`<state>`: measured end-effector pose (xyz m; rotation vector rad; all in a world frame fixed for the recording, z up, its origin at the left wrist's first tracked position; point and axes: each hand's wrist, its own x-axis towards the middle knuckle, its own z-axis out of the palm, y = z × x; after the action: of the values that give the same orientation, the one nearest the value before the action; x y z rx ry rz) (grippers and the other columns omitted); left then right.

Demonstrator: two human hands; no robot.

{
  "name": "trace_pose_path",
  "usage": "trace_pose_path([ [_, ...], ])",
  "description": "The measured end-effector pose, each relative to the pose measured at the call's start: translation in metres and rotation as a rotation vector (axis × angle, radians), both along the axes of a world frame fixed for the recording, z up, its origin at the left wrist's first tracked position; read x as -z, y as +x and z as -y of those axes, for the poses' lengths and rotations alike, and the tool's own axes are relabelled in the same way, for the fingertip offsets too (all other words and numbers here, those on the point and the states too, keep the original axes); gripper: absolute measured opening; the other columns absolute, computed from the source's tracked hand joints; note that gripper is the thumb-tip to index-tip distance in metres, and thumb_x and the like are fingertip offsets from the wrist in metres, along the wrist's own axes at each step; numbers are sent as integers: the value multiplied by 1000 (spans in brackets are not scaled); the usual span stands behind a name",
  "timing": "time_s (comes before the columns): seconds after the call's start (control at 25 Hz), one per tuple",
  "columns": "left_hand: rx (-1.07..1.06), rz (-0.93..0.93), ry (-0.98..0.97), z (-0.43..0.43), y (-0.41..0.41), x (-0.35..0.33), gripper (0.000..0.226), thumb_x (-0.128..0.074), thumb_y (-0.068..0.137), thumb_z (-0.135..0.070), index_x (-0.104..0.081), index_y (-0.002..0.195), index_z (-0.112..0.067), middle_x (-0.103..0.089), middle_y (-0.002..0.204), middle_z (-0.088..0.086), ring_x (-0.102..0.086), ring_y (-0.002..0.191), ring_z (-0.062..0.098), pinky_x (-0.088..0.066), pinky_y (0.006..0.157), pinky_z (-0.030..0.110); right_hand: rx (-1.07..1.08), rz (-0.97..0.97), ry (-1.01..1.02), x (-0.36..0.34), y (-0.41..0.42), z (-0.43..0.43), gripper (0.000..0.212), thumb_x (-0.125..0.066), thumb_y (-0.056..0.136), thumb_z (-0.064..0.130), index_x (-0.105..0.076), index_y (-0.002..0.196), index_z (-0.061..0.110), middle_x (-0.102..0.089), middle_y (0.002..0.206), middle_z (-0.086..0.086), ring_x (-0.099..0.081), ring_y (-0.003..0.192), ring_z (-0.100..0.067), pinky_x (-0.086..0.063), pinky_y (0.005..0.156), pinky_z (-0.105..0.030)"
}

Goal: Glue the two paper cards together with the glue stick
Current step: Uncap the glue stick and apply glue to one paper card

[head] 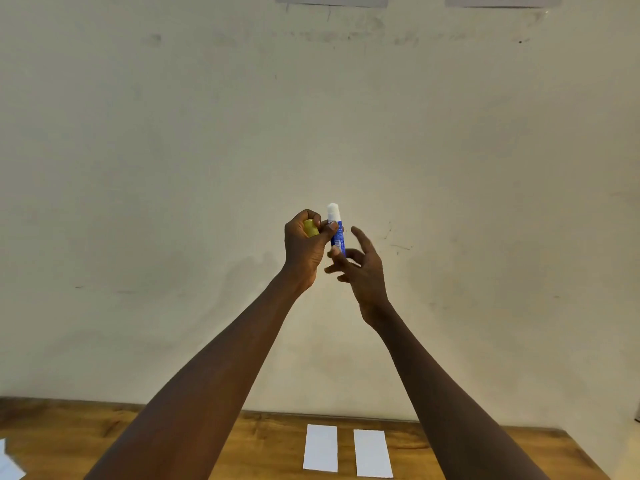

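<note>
Glue stick (336,230) uncapped, white glue wound out above blue barrel, held upright mid-air well above the table (270,441), against the wall (311,116). Left hand (306,244) closed: yellow cap (311,228) tucked in curled fingers, thumb + fingertip also pinching the barrel near its top. Right hand (363,271) spread open at approx 4 o'clock of the stick, fingers loose; lower fingertips look just at the barrel's base, contact not certain, blurred. Looks like either twisting the base or about to take the stick over.

Progress, judged: prep done only (cap off, glue exposed). No glue visible on either card. Left card (321,447) and right card (372,452) flat on table at 6 o'clock of the hands, side by side, near but apart, not overlapping. Left to do: bring stick down, spread glue on one card, lay the other on top, press, recap.

Containers: none really, apart from the tube itself w/ glue sticking out. Scrap of white paper (8,462) at table's far left, approx 8 o'clock, untouched.
</note>
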<state>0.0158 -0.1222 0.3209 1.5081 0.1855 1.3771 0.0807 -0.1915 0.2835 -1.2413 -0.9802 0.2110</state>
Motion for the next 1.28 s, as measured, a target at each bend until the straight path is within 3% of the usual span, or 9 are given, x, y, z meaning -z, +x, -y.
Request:
trace_pose_path([
  [0.16,-6,-25,21,-1,1,0,31,-61,81,-1,-39,64,-17,-56,72,2,-57,81,24,-50,56,7,69,59,17,-2,-2,-4,56,-60,82,7,-34,132,9,-67,98,-19,-65,50,-4,-50,55,-8],
  [0.36,27,-31,-10,-8,-2,5,29,-59,82,-1,-41,65,-16,-57,77,5,-59,84,29,-51,53,10,-184,42,-97,-4,1,1,65,-43,93,15,-2,143,23,-61,106,-14,-67,64,-9,-51,63,-14],
  [0.48,27,-8,7,-9,1,6,30,-59,81,1,-40,65,-16,-54,72,3,-58,83,27,-51,57,8,97,159,-75,-2,-1,-2,79,-64,81,20,-13,142,18,-62,110,-21,-62,78,-18,-50,68,-13],
  [0.56,-6,-27,23,-10,2,5,31,-60,81,0,-40,65,-17,-53,71,0,-57,82,25,-50,58,8,233,211,-49,-4,0,-4,82,-72,73,17,-24,139,10,-66,102,-24,-63,83,-26,-52,83,-30],
  [0.64,-24,-42,47,-12,4,5,32,-61,80,-1,-40,64,-19,-52,70,0,-56,82,25,-50,59,8,207,211,-67,-6,2,-4,81,-71,74,12,-23,140,9,-68,102,-24,-65,83,-29,-51,88,-37],
  [0.8,-24,-59,64,-14,4,8,31,-61,81,-2,-40,64,-19,-53,71,2,-58,83,27,-51,58,9,-84,74,-107,-7,6,4,73,-59,84,11,-16,142,18,-64,102,-16,-65,69,-16,-51,61,-15],
  [0.88,-35,-51,66,-15,5,8,30,-61,81,-3,-40,64,-19,-55,77,7,-59,82,28,-51,58,10,-172,15,-113,-6,9,8,66,-53,87,17,-16,142,21,-64,101,-12,-67,76,-16,-52,71,-21],
  [1.16,-79,-38,68,-12,9,4,31,-62,80,-5,-41,64,-21,-55,74,5,-58,81,24,-50,60,9,165,208,-139,-11,0,2,71,-71,73,14,-35,134,6,-68,103,-24,-67,86,-32,-48,93,-37],
  [1.28,-64,-42,77,-14,5,4,31,-61,81,-4,-40,63,-20,-53,70,0,-57,81,25,-50,60,8,-11,216,-221,-16,2,6,63,-56,84,4,-24,139,7,-64,111,-25,-65,86,-30,-49,84,-18],
])
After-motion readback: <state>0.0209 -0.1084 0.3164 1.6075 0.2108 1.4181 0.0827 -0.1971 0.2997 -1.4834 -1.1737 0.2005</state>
